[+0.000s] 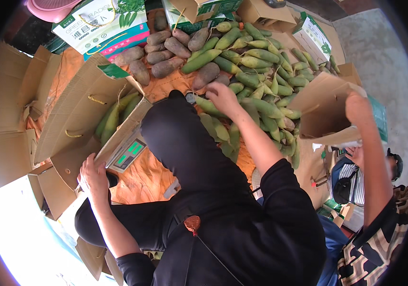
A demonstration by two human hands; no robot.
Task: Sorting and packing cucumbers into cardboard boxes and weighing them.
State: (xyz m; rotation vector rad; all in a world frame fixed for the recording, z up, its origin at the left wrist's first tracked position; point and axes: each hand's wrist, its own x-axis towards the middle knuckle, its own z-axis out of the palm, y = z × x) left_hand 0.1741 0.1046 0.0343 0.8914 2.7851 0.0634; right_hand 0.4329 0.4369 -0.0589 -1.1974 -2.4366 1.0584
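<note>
My left hand (94, 178) is at the near edge of an open cardboard box (77, 112), its fingers bent against the cardboard. Several long green radishes (112, 121) lie inside that box. Beside the box, a scale (128, 151) shows a lit green display. My right hand (223, 99) reaches over the pile with nothing visible in it, fingers slightly apart, close to a purple-brown root (206, 76) and just above a green radish (209, 107). Its fingertips are partly hard to make out.
Purple-brown roots (160, 56) and a large heap of green radishes (261, 62) cover the orange sheet (142, 178). Printed cartons (101, 28) stand at the back. On the right, another person's hand (359, 108) holds an open box (321, 112); another person is beyond.
</note>
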